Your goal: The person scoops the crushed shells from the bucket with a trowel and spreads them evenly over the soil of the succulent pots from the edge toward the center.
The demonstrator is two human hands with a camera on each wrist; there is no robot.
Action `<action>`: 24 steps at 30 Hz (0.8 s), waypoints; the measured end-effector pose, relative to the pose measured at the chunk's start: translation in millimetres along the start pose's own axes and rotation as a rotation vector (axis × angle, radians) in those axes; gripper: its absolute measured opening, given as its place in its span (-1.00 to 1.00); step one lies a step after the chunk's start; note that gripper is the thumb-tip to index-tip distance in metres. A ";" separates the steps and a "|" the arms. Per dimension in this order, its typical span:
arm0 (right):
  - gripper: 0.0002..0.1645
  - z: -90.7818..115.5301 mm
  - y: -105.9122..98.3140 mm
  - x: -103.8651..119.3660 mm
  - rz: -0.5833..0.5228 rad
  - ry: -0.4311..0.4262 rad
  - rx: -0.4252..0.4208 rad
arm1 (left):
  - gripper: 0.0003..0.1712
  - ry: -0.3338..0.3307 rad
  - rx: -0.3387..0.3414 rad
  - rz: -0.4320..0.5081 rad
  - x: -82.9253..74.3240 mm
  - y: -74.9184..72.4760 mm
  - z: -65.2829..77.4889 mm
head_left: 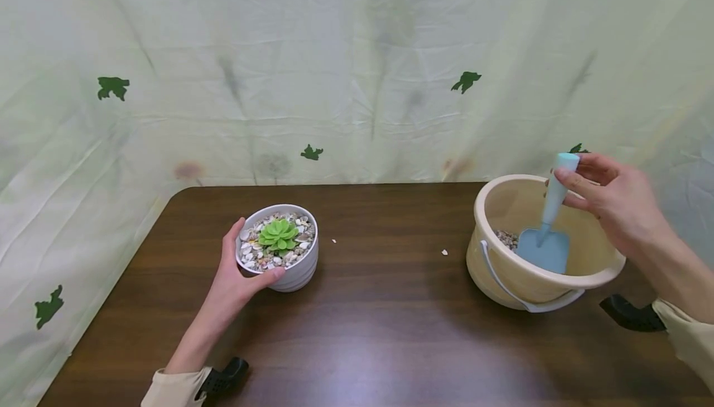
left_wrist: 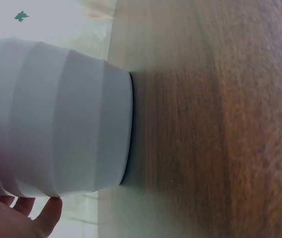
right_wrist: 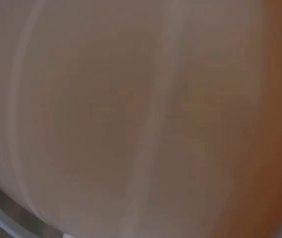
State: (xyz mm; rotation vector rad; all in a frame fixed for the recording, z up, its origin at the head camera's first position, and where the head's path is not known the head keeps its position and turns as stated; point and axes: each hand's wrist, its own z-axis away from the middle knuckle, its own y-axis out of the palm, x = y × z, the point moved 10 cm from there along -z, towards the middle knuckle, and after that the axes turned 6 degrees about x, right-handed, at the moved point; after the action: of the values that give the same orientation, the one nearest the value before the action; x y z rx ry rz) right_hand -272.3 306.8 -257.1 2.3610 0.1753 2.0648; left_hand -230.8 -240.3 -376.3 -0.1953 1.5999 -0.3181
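Note:
At the left of the head view, my left hand holds a white ribbed flowerpot, thumb on the near side and fingers round the left. A green succulent sits in it among pebbles and shells. The left wrist view has the pot upright, its base at the tabletop, with fingertips against its wall. On the right, my right hand grips the handle of a blue garden trowel inside a cream bucket. The trowel's blade points down beside some gravel.
The bucket's pale handle hangs down its near side. Two small white chips, one a white fragment, lie on the brown wooden table between pot and bucket. A leaf-printed curtain hangs behind. The bucket's wall fills the right wrist view, blurred.

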 end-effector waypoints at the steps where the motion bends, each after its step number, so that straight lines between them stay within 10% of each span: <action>1: -0.74 0.2 2.0 -2.5 0.040 0.014 0.010 | 0.26 -0.001 0.000 0.003 -0.1 0.1 0.2; 9: -0.58 -1.3 9.0 -25.7 0.490 0.141 0.072 | 0.27 -0.003 0.001 0.012 -0.4 1.0 0.2; 24: -0.51 -18.9 11.1 -55.4 0.447 0.226 0.208 | 0.22 0.002 -0.001 0.024 2.9 1.9 0.6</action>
State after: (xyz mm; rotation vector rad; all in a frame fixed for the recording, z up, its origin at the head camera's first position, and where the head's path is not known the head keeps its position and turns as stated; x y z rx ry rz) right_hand -297.2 289.8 -308.4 2.4540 -0.1648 2.6318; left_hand -230.2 -239.5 -379.7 -0.1764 1.6030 -0.2983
